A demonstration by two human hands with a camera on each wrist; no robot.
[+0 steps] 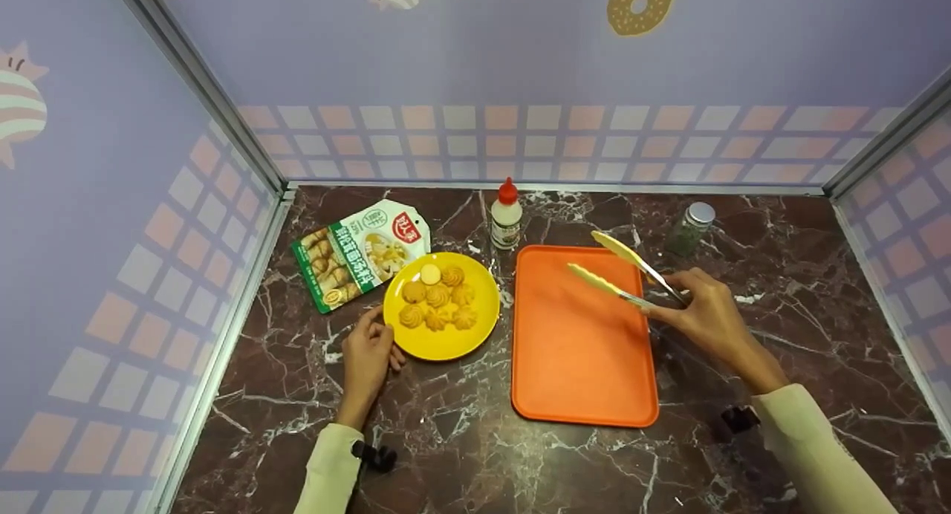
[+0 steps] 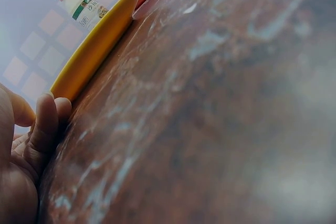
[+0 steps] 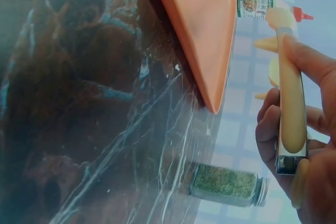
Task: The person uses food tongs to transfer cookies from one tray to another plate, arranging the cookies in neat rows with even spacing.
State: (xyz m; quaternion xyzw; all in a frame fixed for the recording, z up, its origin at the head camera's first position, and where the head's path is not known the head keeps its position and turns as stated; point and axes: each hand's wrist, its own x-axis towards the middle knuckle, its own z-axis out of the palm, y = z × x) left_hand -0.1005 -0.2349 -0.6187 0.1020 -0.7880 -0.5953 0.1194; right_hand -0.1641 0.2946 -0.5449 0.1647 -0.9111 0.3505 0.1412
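My left hand holds the left rim of a yellow plate, its fingers bent at the edge. The left wrist view shows fingertips against the rim of the plate. Golden swirled cookies and one pale round piece lie on it. In my right hand are metal tongs with pale yellow tips. Their arms are spread over the orange tray, with nothing between them. The right wrist view shows fingers and thumb around the tongs' handle.
A green-and-white food packet lies behind the plate at the left. Behind the tray stands a red-capped bottle. A glass jar of green flakes stands at the back right. Patterned walls enclose the dark marbled table.
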